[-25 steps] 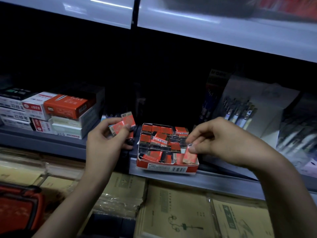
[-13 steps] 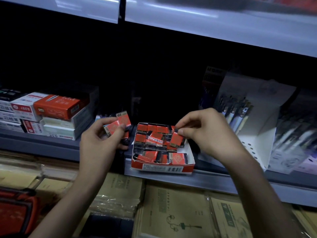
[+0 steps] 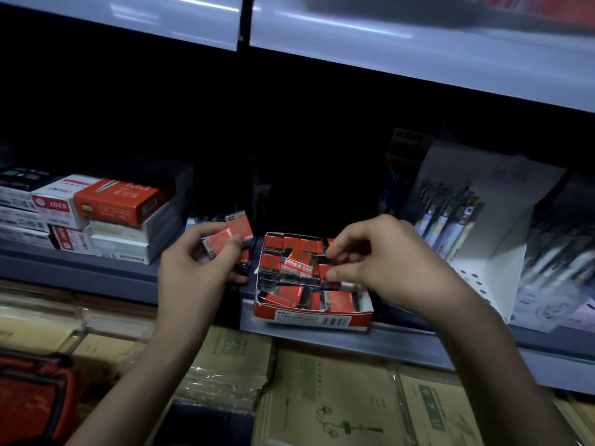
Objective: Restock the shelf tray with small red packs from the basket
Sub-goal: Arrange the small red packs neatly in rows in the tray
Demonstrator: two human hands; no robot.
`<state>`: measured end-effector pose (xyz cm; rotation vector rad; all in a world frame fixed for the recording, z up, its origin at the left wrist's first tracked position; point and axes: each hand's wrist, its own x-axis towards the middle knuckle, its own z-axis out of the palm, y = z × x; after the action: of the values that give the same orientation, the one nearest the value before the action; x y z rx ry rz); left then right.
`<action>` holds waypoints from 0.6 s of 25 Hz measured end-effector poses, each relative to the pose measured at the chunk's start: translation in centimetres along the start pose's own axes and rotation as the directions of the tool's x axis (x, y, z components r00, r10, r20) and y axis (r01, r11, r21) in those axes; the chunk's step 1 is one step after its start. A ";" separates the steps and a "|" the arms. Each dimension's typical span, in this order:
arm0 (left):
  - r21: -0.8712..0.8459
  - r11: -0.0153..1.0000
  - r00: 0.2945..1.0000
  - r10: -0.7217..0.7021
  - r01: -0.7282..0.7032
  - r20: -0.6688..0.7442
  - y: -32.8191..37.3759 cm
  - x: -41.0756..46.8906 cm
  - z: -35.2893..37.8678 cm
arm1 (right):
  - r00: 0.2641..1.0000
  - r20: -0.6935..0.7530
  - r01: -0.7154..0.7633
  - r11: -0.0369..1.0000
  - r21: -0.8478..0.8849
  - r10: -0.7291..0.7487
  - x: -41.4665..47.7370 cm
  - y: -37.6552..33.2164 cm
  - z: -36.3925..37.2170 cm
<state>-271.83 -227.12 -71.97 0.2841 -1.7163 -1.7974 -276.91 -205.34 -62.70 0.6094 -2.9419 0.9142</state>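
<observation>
Right hand (image 3: 380, 265) is pinching one red pack (image 3: 323, 271) between thumb and forefinger, other fingers curling in behind, and it's hovering low over the right side of the tray (image 3: 312, 318), wrist coming in from the lower right and bending down so the fingertips are pointing left into the box. My guess is it's slotting that pack into the gap along the right wall, since the packs already in there are sitting in loose rows at the back and getting messier toward the front edge. The fingers are covering most of the pack, so I can't tell if it's touching its neighbours yet. Left hand (image 3: 190, 272) is gripping a little fan of spare packs (image 3: 230, 236) just beside the tray's left wall, palm facing the tray, probably acting as a feeder so the right one doesn't need to go back down each time. The tray is sitting at the front edge of the shelf (image 3: 96, 272), between the stacked boxes (image 3: 112, 204) and the pen display (image 3: 450, 220). The basket (image 3: 29, 397) is down at the lower left, well apart from the tray
</observation>
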 end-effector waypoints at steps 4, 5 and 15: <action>-0.008 1.000 1.000 -0.002 0.002 0.006 0.1 -0.1 -0.1 | 1.000 0.026 0.010 0.995 -0.099 -0.008 -0.4 -0.5 0.7; -0.012 1.000 1.000 -0.004 0.004 0.011 0.1 -0.1 -0.1 | 1.000 0.018 0.013 0.997 -0.077 -0.012 -0.5 -0.5 0.4; -0.005 1.000 1.000 -0.008 0.008 0.011 0.2 -0.2 -0.2 | 0.959 0.194 -0.126 0.927 -0.354 0.205 -1.4 -1.4 -0.7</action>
<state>-271.52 -227.17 -71.85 0.2797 -1.7199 -1.8120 -275.20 -205.54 -61.49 0.4790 -3.2861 0.3381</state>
